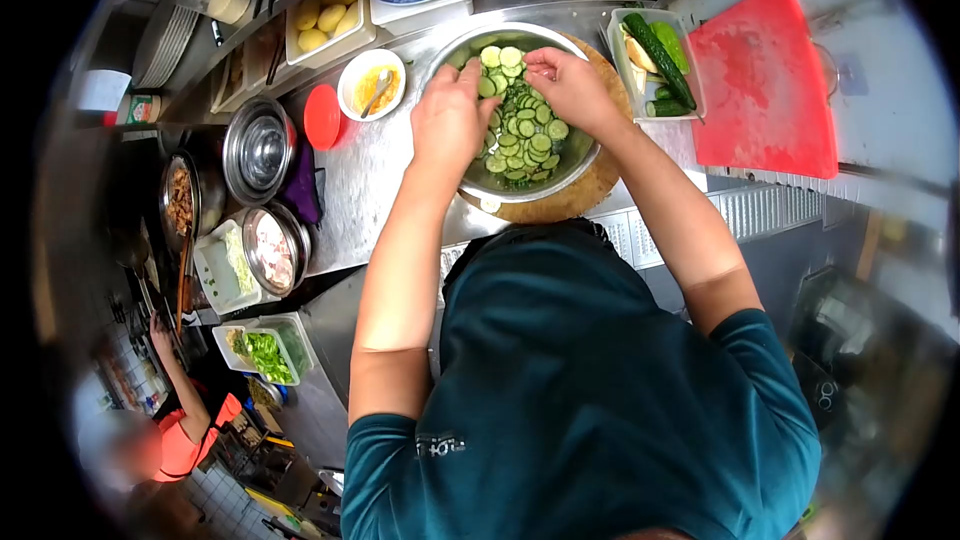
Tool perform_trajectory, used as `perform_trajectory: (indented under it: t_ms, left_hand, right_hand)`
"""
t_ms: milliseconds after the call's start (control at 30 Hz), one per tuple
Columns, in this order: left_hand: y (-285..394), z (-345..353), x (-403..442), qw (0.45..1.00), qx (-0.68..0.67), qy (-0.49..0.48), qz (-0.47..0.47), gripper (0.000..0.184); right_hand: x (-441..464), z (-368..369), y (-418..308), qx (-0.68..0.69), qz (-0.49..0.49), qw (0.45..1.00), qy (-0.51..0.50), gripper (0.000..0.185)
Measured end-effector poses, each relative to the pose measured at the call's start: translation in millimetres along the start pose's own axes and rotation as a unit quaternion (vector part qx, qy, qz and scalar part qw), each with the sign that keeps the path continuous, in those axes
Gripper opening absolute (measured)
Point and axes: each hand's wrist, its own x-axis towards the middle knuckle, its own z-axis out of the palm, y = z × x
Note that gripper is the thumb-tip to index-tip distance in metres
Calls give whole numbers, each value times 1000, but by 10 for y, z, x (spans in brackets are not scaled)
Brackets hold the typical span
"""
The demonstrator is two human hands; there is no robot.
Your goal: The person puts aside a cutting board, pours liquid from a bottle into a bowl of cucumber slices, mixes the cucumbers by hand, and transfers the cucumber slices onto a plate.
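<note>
A metal mixing bowl [588, 162] full of sliced cucumber [525, 140] sits on a round wooden chopping board [590, 195]. My left hand [450, 120] reaches over the bowl's left side, its thumb apart from the fingers and touching the slices. On the far right side of the bowl, my right hand [568, 88] has its fingertips drawn together at the cucumber slices; exactly what lies between them is partly hidden. Chopped green bits are mixed among the slices near the middle.
Right of the bowl stand a container of whole cucumbers [662, 60] and a red cutting board [765, 85]. At left are a white bowl with a spoon [372, 85], a red lid [322, 117], metal bowls [260, 150] and a tub of potatoes [325, 15]. A co-worker [185, 430] works at lower left.
</note>
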Motion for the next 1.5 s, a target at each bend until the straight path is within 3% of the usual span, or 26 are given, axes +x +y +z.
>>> perform_trajectory:
  t_ms: [67, 233, 300, 433, 533, 567, 633, 833, 1067, 1233, 1300, 1367, 1433, 1500]
  left_hand:
    - [-23, -208, -144, 1000, -27, 10, -9, 27]
    - [-249, -371, -975, 995, -67, -21, -77, 12]
    - [-280, -216, -1331, 979, -114, -62, -156, 10]
    - [-205, 357, -1772, 958, -168, -64, -222, 18]
    - [-59, 589, -1776, 962, -121, -79, -231, 30]
    - [-37, 642, -1769, 944, -112, -148, -272, 36]
    - [-9, 711, -1739, 939, -106, -152, -290, 38]
    - [-59, 769, -1739, 910, -189, -109, -352, 30]
    - [-314, 832, -2028, 822, -368, -95, -424, 18]
    - [-289, 191, -1920, 768, -461, -66, -441, 15]
    - [-193, -281, -1727, 739, -530, -35, -415, 18]
    - [155, -854, -1423, 760, -574, 25, -305, 23]
    - [557, -1412, -1160, 768, -632, 61, -87, 20]
    - [724, -1745, -901, 660, -739, -29, 136, 7]
  right_hand:
    - [-31, 31, 67, -23, -24, 999, -7, 30]
    - [-92, -10, 9, -80, -37, 996, -20, 30]
    - [-70, 8, 84, -91, -51, 994, -26, 29]
    - [-39, 43, 70, -109, -38, 993, -37, 30]
    - [-14, 61, 60, -126, -40, 990, -47, 32]
    - [0, 69, 63, -134, -47, 989, -48, 33]
    - [28, 87, 73, -135, -50, 988, -53, 33]
    - [16, 81, -6, -117, -33, 990, -73, 33]
    - [7, 41, 29, -96, -32, 992, -69, 35]
    - [-17, 15, 126, -66, -42, 996, -49, 35]
    - [-40, -22, 135, -70, -41, 996, -35, 34]
    - [-32, -27, 145, -84, -41, 995, -24, 34]
    - [19, -16, 264, -72, -38, 997, -16, 35]
    - [-28, -5, 239, -64, -33, 997, -5, 35]
